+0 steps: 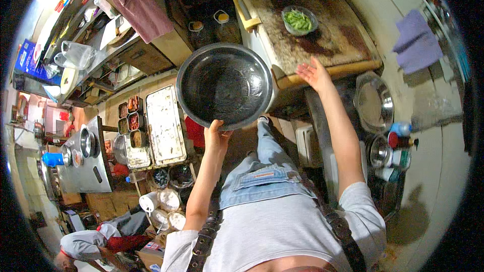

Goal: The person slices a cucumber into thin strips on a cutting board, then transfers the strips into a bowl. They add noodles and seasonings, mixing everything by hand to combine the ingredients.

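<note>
My left hand (218,131) grips the near rim of a large dark round basin (227,83), its thumb over the rim. The basin's inside faces me and looks wet and shiny; no food shows in it. To the right, my right hand (312,73) is held with fingers apart, holding nothing, at the near edge of a stained chest-like appliance (340,51) with a yellowish handle. On that stained top, beyond my right hand, stands a clear bowl (288,28) of cut green vegetables (298,20).
Left are a white tray (165,121), several ingredient containers (133,121), white buckets (169,199) and a metal table (72,179). Another person (85,245) bends at the lower left. Metal bowls (374,102) stand at the right; a purple cloth (418,41) hangs by the wall.
</note>
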Motion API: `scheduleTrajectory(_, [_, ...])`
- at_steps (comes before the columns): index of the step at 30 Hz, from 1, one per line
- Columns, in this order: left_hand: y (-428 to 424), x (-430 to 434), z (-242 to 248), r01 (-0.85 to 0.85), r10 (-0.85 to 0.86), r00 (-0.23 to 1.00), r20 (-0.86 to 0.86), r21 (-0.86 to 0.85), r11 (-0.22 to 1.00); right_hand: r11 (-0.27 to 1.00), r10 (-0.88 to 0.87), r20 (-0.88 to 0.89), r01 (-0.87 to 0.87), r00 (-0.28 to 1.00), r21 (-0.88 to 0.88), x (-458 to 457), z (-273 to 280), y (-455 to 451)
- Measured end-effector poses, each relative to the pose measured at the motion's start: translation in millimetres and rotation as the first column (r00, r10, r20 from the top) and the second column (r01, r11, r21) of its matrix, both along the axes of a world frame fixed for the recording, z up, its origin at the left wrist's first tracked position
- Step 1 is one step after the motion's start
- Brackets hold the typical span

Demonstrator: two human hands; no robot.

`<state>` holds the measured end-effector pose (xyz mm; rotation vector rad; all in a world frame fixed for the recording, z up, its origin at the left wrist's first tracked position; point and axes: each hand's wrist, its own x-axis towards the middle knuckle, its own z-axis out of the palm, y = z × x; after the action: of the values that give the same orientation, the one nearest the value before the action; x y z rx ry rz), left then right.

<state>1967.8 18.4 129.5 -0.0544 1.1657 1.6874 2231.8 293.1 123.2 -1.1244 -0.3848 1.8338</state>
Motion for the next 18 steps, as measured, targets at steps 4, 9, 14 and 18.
scheduleTrajectory(4, [52.1, -15.6, 2.9, 0.096, -0.098, 0.994, -0.039, -0.044, 0.994, 0.992, -0.06, -0.065, 0.053, 0.996, -0.116, -23.2, -3.4, 102.5])
scheduleTrajectory(9, [108.8, -18.2, 18.7, 0.094, -0.104, 0.991, -0.082, -0.109, 0.99, 0.948, -0.185, -0.162, 0.132, 0.969, -0.29, -32.8, -35.2, 172.6])
scheduleTrajectory(14, [151.0, -17.2, 15.6, 0.124, -0.142, 0.986, -0.084, -0.188, 0.974, 0.999, -0.041, 0.032, 0.041, 0.999, -0.014, -26.4, -27.2, 173.3])
scheduleTrajectory(18, [189.0, -14.1, 31.4, 0.173, -0.204, 0.974, -0.096, -0.257, 0.951, 0.964, 0.032, 0.233, -0.092, 0.972, 0.25, -26.8, 12.4, 160.0])
